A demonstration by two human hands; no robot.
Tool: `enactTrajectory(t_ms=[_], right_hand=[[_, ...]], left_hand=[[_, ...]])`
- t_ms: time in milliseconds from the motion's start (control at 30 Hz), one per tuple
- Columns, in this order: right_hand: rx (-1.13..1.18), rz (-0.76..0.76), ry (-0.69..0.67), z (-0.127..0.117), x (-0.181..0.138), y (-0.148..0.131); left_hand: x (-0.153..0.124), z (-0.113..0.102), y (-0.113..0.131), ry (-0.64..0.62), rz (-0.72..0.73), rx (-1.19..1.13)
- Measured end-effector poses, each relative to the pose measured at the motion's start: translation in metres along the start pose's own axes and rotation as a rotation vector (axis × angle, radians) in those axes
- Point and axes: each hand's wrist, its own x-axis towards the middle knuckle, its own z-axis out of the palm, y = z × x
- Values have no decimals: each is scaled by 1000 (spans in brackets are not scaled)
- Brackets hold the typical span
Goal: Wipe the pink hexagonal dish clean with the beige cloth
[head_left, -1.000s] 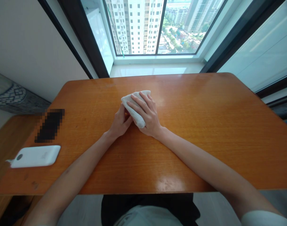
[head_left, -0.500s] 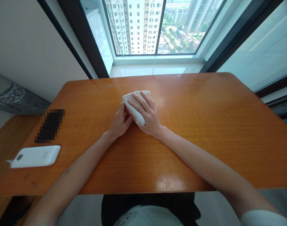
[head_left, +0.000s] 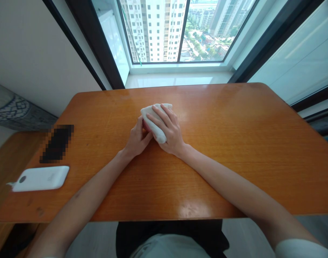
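Observation:
Near the far middle of the table, a folded white cloth is draped over something low. My right hand lies on top of the cloth, fingers spread across it and curved over its far side. A small strip of a reddish object shows beneath the cloth's left edge; the rest is covered, so its kind cannot be told. My left hand grips the reddish object from the left, thumb in front and fingers behind. Both hands are close together, just above the wood.
The brown wooden table has rounded corners. On its left side lie a white oblong device with a cable and a dark pixelated patch. A wooden bench with a patterned cushion stands at left. Behind is a window.
Hardly anything differs. The cloth and both hands have shifted a tiny bit to the right, with the grip unchanged.

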Motion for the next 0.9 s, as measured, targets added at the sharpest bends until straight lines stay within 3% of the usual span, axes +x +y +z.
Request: enactTrajectory(t_ms=[100, 333, 400, 533, 600, 900], right_hand=[[2, 3, 7, 0, 0, -1], [169, 252, 184, 12, 10, 18], [106, 189, 147, 9, 8, 15], [-39, -79, -22, 0, 0, -1], [-58, -118, -67, -2, -2, -6], [144, 260, 196, 13, 9, 21]], left_hand=[[0, 0, 0, 2, 8, 12], [4, 0, 12, -2, -21, 43], [3, -1, 9, -1, -23, 34], [-1, -1, -5, -14, 2, 12], [-2, -1, -7, -20, 12, 18], [5, 0, 13, 5, -18, 57]])
